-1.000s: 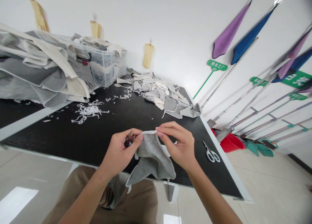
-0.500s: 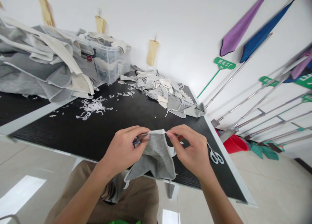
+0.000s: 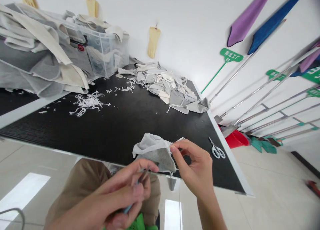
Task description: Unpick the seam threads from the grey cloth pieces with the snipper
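Observation:
My right hand [image 3: 193, 163] pinches the white edge of a grey cloth piece [image 3: 162, 158] between thumb and fingers. The cloth sags over the table's front edge, with a loose thread at its lower corner. Closer to me and lower down, my left hand [image 3: 130, 186] is closed around small blue-handled snips [image 3: 140, 183]. Their metal end shows between thumb and forefinger, and the rest is mostly covered by the fingers. The left hand is at the cloth's lower left; whether they touch I cannot tell.
White-handled scissors [image 3: 217, 150] lie near the table's right edge. Thread scraps [image 3: 88, 102] and a heap of grey and white cloth pieces [image 3: 167, 85] lie on the black table [image 3: 120, 126]. A clear plastic bin [image 3: 110, 56] stands by stacked fabric. A red bucket [image 3: 236, 139] is on the floor.
My left hand has left the cloth's top edge and come down toward me with the snips. The cloth has slumped and folded, still pinched in my right hand. The view has shifted slightly.

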Motion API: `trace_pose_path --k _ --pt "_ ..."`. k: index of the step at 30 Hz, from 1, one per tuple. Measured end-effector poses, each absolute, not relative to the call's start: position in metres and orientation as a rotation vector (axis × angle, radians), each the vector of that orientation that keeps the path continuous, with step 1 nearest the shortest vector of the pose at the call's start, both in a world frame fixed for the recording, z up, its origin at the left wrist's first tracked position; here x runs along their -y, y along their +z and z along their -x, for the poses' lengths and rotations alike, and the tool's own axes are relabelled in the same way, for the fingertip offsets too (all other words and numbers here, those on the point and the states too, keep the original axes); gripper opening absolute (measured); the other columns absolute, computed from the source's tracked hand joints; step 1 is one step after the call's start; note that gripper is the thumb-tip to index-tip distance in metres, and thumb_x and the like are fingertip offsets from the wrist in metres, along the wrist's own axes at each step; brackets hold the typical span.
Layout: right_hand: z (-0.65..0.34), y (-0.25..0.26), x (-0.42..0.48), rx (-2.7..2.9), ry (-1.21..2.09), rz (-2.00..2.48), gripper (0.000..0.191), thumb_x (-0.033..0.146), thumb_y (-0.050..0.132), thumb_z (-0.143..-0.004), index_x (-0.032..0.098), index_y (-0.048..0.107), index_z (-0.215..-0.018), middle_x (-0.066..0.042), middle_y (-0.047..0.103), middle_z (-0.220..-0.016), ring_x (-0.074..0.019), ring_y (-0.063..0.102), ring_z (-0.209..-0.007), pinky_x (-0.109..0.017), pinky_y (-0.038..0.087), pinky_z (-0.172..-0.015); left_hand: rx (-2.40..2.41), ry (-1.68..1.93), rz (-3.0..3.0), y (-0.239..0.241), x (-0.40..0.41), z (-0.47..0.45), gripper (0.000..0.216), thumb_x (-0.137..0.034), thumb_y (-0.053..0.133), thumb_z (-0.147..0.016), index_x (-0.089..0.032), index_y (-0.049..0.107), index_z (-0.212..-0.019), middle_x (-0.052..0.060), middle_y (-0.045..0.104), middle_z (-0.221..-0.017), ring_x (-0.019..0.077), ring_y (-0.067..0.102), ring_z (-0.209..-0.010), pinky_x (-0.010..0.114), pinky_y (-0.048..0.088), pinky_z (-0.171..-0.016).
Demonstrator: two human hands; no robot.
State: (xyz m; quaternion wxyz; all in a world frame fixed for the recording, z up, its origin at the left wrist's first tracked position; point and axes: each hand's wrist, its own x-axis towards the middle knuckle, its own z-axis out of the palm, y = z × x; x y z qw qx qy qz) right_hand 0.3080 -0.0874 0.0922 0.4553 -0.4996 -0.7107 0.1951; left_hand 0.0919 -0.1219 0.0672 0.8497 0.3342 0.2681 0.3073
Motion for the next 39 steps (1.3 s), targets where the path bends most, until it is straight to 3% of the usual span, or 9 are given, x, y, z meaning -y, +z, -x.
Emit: trace_pose_path --k 4,11,14,17,21,24,27,32,39 --pt "-0.306 0.085 0.103 1.709 0.496 1.266 0.009 0.018 0.064 -0.088 0.020 0.069 -0.081 0.000 0.067 -0.075 -0.0114 0.059 -0.066 -0.023 0.047 -0.058 -0.457 0.580 -0.527 0.052 0.136 -0.115 0.017 -0.034 0.059 -0.090 -0.026 0.056 -0.105 -0.005 0.043 -0.074 -0.0007 0.025 -0.039 0.014 0.014 -0.032" --pt "-0.304 0.076 0.118 1.691 0.544 1.323 0.010 0.020 0.064 -0.088 0.020 0.069 -0.079 -0.001 0.068 -0.076 -0.0124 0.060 -0.066 -0.024 0.046 -0.058 -0.327 0.698 -0.469 0.025 0.146 -0.126 0.019 -0.024 0.062 -0.086 -0.023 0.056 -0.104 -0.003 0.050 -0.078 -0.0020 0.025 -0.038 0.010 0.015 -0.029" --pt "-0.303 0.073 0.121 1.657 0.562 1.329 0.011 0.022 0.064 -0.089 0.020 0.069 -0.080 -0.001 0.068 -0.076 -0.0128 0.060 -0.066 -0.024 0.046 -0.057 -0.290 0.651 -0.468 0.015 0.151 -0.131 0.011 -0.031 0.054 -0.090 -0.022 0.053 -0.097 -0.004 0.051 -0.072 0.0007 0.031 -0.033 0.012 0.020 -0.027" --pt "-0.301 0.071 0.124 1.645 0.576 1.328 0.011 0.023 0.063 -0.089 0.019 0.069 -0.080 -0.002 0.069 -0.075 -0.0131 0.060 -0.066 -0.024 0.046 -0.057 -0.384 0.517 -0.642 0.014 0.152 -0.131 0.024 -0.046 0.044 -0.097 -0.023 0.050 -0.100 -0.004 0.051 -0.069 0.0034 0.035 -0.033 0.014 0.022 -0.028" --pt "-0.298 0.068 0.127 1.639 0.573 1.341 0.013 0.023 0.063 -0.089 0.019 0.070 -0.079 -0.002 0.069 -0.075 -0.0140 0.061 -0.066 -0.025 0.046 -0.057 -0.723 0.441 -1.017 0.029 0.151 -0.122 0.034 -0.055 0.042 -0.096 -0.024 0.053 -0.106 -0.001 0.051 -0.078 0.0074 0.039 -0.054 0.015 0.030 -0.045" --pt "-0.296 0.065 0.129 1.617 0.568 1.339 0.012 0.023 0.064 -0.088 0.019 0.070 -0.078 -0.002 0.069 -0.073 -0.0141 0.061 -0.065 -0.024 0.046 -0.055 -0.909 0.590 -1.257 0.033 0.154 -0.113 0.027 -0.049 0.052 -0.094 -0.026 0.057 -0.105 0.002 0.056 -0.094 0.0157 0.051 -0.084 0.022 0.043 -0.071" --pt "-0.294 0.062 0.130 1.606 0.586 1.338 0.012 0.022 0.065 -0.087 0.019 0.071 -0.078 -0.002 0.068 -0.071 -0.0137 0.060 -0.064 -0.024 0.045 -0.054 -0.980 0.621 -1.261 0.032 0.159 -0.108 0.027 -0.052 0.055 -0.091 -0.026 0.059 -0.097 0.000 0.054 -0.081 0.0147 0.048 -0.075 0.021 0.040 -0.065" --pt "-0.293 0.060 0.134 1.557 0.665 1.325 0.012 0.022 0.065 -0.086 0.019 0.071 -0.076 -0.002 0.068 -0.071 -0.0137 0.060 -0.064 -0.024 0.045 -0.056 -0.869 0.649 -0.864 0.029 0.161 -0.109 0.046 -0.065 0.053 -0.086 -0.021 0.062 -0.097 -0.003 0.045 -0.066 0.0054 0.021 -0.047 0.020 0.013 -0.043" --pt "-0.294 0.059 0.146 1.467 0.760 1.313 0.011 0.023 0.066 -0.086 0.020 0.071 -0.077 -0.002 0.067 -0.071 -0.0147 0.061 -0.065 -0.025 0.045 -0.054 -0.761 0.688 -0.601 0.018 0.162 -0.118 0.051 -0.062 0.059 -0.085 -0.015 0.070 -0.103 -0.002 0.047 -0.065 0.0041 0.020 -0.048 0.021 0.012 -0.045"
